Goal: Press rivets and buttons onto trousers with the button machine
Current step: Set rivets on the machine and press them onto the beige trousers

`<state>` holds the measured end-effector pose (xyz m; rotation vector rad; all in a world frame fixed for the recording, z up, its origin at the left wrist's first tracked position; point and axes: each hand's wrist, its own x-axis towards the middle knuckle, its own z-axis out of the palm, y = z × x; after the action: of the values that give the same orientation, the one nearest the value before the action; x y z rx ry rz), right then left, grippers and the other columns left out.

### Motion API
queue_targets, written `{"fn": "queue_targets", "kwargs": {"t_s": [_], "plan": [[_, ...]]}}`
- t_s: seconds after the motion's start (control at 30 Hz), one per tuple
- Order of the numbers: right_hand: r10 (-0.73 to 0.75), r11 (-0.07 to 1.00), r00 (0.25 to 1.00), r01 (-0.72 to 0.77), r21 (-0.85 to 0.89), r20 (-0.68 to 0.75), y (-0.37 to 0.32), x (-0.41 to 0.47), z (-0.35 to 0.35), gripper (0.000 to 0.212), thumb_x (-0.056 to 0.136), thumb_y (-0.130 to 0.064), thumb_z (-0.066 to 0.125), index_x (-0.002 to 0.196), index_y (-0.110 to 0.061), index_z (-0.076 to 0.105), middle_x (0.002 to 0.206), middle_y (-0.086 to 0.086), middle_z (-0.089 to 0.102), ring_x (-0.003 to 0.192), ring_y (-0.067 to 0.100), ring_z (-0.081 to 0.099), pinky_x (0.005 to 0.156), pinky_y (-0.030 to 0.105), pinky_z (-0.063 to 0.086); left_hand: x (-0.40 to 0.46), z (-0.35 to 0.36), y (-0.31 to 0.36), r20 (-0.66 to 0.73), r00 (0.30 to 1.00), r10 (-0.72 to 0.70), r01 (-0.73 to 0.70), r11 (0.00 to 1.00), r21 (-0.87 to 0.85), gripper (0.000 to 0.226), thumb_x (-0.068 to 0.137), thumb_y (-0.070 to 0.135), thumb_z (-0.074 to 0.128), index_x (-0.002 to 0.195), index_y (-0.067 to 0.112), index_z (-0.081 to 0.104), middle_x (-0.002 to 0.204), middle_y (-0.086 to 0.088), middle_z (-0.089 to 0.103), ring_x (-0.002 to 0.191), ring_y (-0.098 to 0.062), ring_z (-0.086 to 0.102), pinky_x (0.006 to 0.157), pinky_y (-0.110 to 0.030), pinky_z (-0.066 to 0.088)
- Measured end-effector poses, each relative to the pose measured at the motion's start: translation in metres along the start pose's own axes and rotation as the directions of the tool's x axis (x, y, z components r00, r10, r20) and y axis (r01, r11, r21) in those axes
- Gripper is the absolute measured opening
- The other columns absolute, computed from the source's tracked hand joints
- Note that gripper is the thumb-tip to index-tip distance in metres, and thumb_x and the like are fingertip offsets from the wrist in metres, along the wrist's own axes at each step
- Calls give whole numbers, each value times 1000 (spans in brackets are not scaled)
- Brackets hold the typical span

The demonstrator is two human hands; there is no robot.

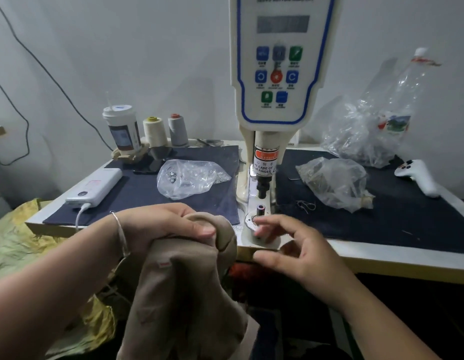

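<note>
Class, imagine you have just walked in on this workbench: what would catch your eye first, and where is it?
The tall white button machine with its coloured keypad stands at centre back. In front, the left hand grips beige trousers at the table's near edge, while the right hand reaches to the machine's base plate. Clear plastic bags lie on dark cloth on either side.

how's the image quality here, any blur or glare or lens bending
Head view: the right hand's fingertips by the machine's base plate are motion-blurred; the button machine panel's display and small labels are too soft to read; the clear plastic bags catch glare; the wide lens bows the table edge; below the table is dark.
</note>
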<state>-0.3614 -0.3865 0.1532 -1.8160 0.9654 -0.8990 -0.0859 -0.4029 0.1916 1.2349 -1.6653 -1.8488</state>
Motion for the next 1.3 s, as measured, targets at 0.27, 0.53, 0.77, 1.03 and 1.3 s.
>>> {"fn": "queue_targets", "kwargs": {"t_s": [0.27, 0.53, 0.77, 1.03, 1.3], "plan": [[107, 886, 831, -329, 327, 546, -8, -14, 11, 46, 71, 3, 72, 115, 7, 60, 118, 28, 62, 114, 42, 58, 103, 55, 43, -11, 37, 38, 330, 944, 32, -58, 996, 70, 11, 79, 7, 68, 86, 14, 74, 80, 2, 73, 73, -8, 69, 66, -19, 54], [132, 606, 886, -428, 671, 445, 2, -23, -33, 30, 73, -5, 73, 101, 3, 62, 89, 16, 64, 75, 20, 66, 68, 27, 54, -4, 34, 13, 394, 919, -20, -20, 995, 99, 18, 78, 4, 74, 94, 13, 76, 91, 1, 75, 83, -10, 70, 77, -25, 55], [389, 688, 883, -468, 555, 263, 0, 6, -56, 46, 87, -16, 64, 120, 14, 53, 117, 32, 61, 104, 37, 60, 90, 41, 52, 28, 50, -22, -45, 987, 157, -163, 931, -327, 19, 80, 3, 64, 95, 1, 75, 87, -13, 71, 71, -17, 68, 67, -26, 56], [539, 838, 841, -541, 74, 46, 18, 62, -63, 25, 87, -9, 63, 65, -15, 72, 63, 4, 60, 57, 15, 54, 57, 26, 43, 66, 33, -10, -278, 958, -66, -10, 964, -266, 36, 87, 14, 64, 118, -6, 67, 95, -17, 71, 78, -18, 68, 71, -24, 54], [268, 912, 945, -312, -268, -188, 29, 112, -61, 30, 92, -13, 53, 62, -12, 48, 59, 4, 43, 56, 14, 38, 52, 25, 32, 112, -4, 5, -585, 811, 28, 163, 948, 272, 22, 98, 14, 55, 80, 3, 59, 76, -10, 51, 71, -18, 44, 66, -31, 31]]}}
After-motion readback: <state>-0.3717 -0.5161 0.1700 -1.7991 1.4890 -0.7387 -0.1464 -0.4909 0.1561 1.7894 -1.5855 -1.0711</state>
